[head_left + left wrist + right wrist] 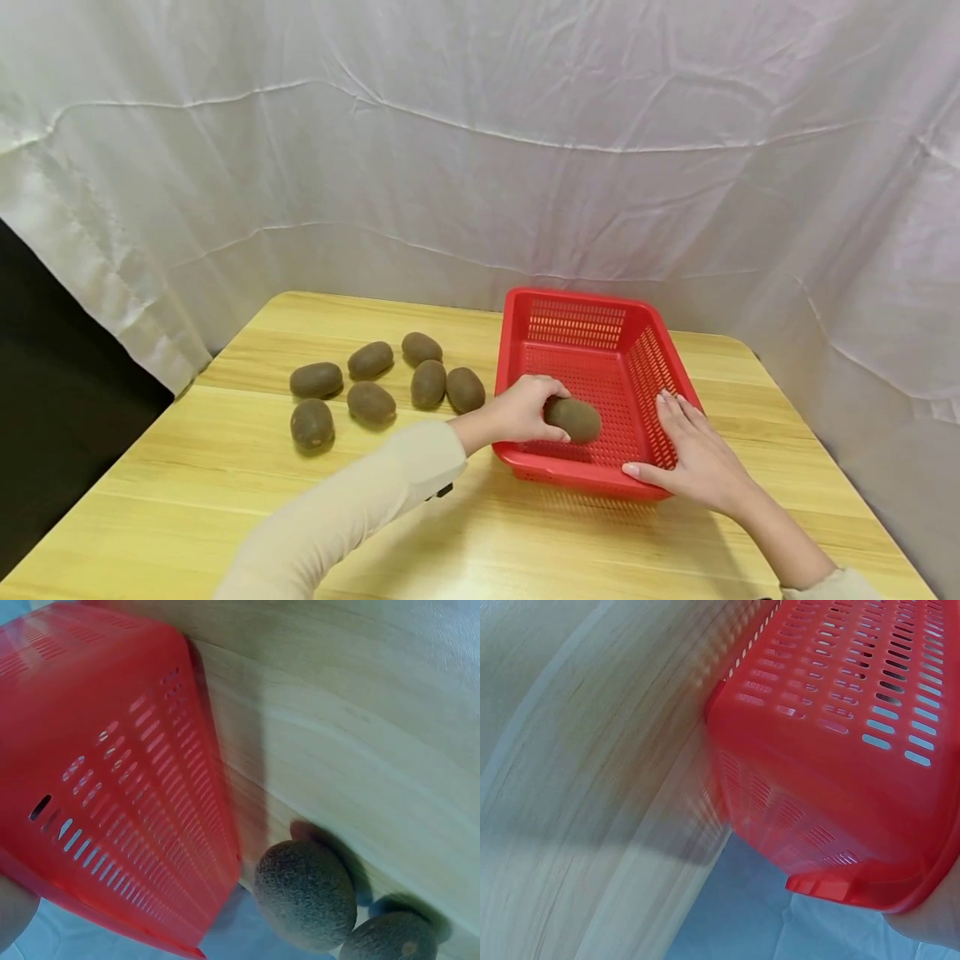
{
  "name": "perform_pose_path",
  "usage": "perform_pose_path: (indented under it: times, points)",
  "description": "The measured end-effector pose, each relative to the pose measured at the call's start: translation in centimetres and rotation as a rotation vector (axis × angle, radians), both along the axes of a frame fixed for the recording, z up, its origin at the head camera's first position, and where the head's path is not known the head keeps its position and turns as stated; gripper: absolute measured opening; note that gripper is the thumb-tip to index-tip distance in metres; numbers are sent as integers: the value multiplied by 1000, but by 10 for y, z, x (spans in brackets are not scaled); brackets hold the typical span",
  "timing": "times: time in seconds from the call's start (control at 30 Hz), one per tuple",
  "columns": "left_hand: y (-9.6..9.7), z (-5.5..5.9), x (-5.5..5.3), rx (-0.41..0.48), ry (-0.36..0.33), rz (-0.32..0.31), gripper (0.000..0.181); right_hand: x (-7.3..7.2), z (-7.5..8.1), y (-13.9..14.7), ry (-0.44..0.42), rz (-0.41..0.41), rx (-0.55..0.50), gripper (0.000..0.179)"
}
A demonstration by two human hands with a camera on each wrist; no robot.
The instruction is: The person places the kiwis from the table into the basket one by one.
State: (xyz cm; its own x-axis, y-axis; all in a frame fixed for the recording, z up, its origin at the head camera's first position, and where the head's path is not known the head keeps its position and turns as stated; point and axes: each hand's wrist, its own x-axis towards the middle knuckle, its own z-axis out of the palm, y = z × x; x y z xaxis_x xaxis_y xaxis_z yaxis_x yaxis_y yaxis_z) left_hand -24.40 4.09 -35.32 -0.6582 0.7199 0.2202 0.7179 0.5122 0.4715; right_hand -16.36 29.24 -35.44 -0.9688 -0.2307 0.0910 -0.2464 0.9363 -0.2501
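Note:
In the head view my left hand (528, 410) reaches over the near left rim of a red plastic basket (581, 479). Its thumb and fingers grip one end of a brown kiwi (576, 420), low inside the basket. At the near right corner rests my right hand (696, 454), its fingers extended over the right rim and its thumb along the front rim. The left wrist view shows the basket's slotted outer wall (127, 780) with part of a hand (13, 909) at the rim; the kiwi in the basket is hidden there.
Several loose kiwis (371, 404) lie on the wooden table (187, 500) left of the basket, the nearest kiwi (465, 390) close to its wall. A white curtain (450, 167) hangs behind the table's back edge. A dark area (60, 400) shows beyond the left edge.

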Motion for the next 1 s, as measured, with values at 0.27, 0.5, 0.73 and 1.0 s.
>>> perform_pose_path:
  times: [0.27,0.5,0.73,1.0]
  points:
    - [11,2,1,-163,-7,-49,44,-1,0,1,-12,-1,-7,109]
    - [23,-3,4,-262,40,-94,36,0,0,0,4,5,2,108]
    - [27,-7,3,-300,59,-127,33,2,3,-1,12,-1,11,108]
    - [28,-8,2,-336,35,-144,35,3,3,-2,12,0,11,108]
